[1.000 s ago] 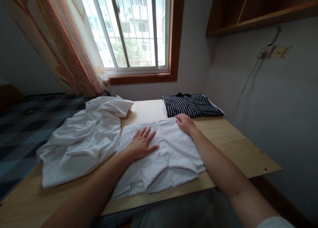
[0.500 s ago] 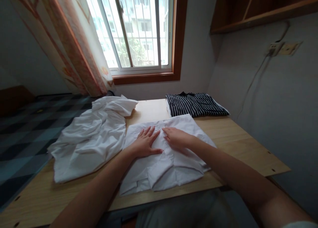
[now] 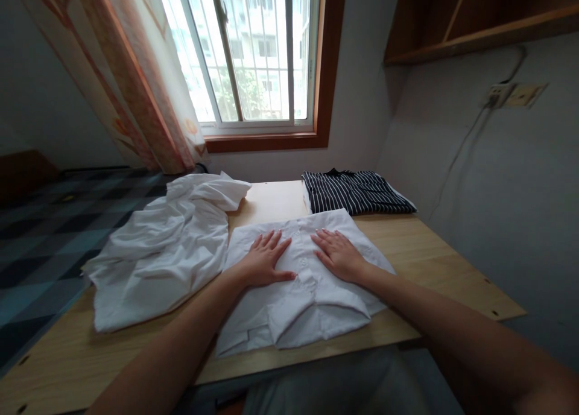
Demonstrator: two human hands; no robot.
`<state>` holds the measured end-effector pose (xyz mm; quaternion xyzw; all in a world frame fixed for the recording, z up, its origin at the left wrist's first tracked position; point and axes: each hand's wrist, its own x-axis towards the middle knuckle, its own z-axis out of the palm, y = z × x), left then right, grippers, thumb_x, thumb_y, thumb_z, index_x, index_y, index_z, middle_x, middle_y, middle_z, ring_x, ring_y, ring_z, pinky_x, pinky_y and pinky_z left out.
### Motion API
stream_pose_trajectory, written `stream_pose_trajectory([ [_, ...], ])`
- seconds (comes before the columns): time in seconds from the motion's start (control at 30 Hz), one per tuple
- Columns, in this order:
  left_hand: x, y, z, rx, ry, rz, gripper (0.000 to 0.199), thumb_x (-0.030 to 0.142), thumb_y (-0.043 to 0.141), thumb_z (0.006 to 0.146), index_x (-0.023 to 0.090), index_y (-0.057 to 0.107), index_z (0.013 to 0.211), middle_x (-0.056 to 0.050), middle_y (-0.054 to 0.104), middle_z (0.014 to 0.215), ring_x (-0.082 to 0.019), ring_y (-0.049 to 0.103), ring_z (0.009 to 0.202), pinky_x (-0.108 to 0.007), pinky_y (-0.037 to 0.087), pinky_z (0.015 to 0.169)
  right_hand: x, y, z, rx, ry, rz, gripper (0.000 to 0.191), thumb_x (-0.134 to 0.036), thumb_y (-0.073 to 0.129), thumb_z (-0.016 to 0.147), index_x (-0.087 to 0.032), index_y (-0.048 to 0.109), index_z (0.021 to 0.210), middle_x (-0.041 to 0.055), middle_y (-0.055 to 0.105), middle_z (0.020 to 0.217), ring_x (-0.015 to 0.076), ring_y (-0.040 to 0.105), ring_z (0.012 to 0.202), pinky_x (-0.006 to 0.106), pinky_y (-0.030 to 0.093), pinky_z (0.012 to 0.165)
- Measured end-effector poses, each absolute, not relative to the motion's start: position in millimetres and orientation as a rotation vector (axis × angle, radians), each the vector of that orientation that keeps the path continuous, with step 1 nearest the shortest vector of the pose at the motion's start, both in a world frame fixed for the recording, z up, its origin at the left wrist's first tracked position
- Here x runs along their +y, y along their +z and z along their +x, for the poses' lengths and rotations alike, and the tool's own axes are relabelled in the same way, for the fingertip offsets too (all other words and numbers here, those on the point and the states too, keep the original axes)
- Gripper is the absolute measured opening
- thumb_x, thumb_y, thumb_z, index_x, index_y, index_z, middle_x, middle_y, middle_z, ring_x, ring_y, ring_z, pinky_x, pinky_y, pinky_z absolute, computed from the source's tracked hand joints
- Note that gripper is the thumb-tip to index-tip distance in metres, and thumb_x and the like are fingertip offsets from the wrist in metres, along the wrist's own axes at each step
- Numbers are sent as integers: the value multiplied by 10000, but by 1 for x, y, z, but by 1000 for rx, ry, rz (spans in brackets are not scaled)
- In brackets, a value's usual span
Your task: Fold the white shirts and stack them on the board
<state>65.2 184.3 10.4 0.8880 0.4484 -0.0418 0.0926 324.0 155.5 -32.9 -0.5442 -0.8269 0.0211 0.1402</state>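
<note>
A white shirt (image 3: 304,288), folded into a rough rectangle, lies on the wooden board with its collar toward me and a button strip up the middle. My left hand (image 3: 266,259) rests flat on its left half, fingers spread. On the right half lies my right hand (image 3: 337,253), palm down with the fingers stretched out. Neither hand holds anything. To the left is a crumpled white garment (image 3: 167,252). Folded black-and-white striped clothing (image 3: 357,190) sits at the back right of the board.
The wooden board (image 3: 447,264) reaches toward the right wall. A bed with a checked cover (image 3: 40,240) is on the left. Behind are a curtain (image 3: 122,71) and a window (image 3: 262,53). A shelf (image 3: 488,32) hangs above right, near a wall socket (image 3: 520,95) with a cable.
My right hand has moved right, away from the button strip, and its fingers now lie flat and more spread. My left hand has stayed in place on the shirt.
</note>
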Motion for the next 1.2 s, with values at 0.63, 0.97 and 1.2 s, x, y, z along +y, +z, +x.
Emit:
stream_pose_trajectory([
  [0.63, 184, 12, 65, 1324, -182, 2645, 1052, 822, 489, 786, 215, 214, 1600, -164, 55, 1669, -342, 5, 1545, -522, 51, 1231, 159, -61, 379, -2048, -257, -1884, 508, -341, 305, 1028, -180, 493, 1471, 110, 454, 1549, 263, 378, 1443, 450, 285, 1180],
  [0.97, 177, 35, 66, 1367, -156, 2773, 785, 653, 533, 869, 205, 432, 1506, -154, 353, 1603, -346, 298, 1486, -502, 216, 1202, 162, -46, 392, -1738, -270, -1923, 529, -315, 468, 961, -123, 487, 1454, 191, 605, 1339, 326, 535, 1204, 461, 407, 1035],
  [1.2, 140, 86, 18, 2231, -153, 2419, 469, 401, 357, 970, 98, 715, 991, -224, 729, 1017, -350, 701, 952, -393, 506, 756, 184, -34, 420, -1513, 322, -1964, 575, -325, 560, 910, -79, 498, 1426, 137, 710, 1072, 239, 659, 954, 326, 501, 849],
])
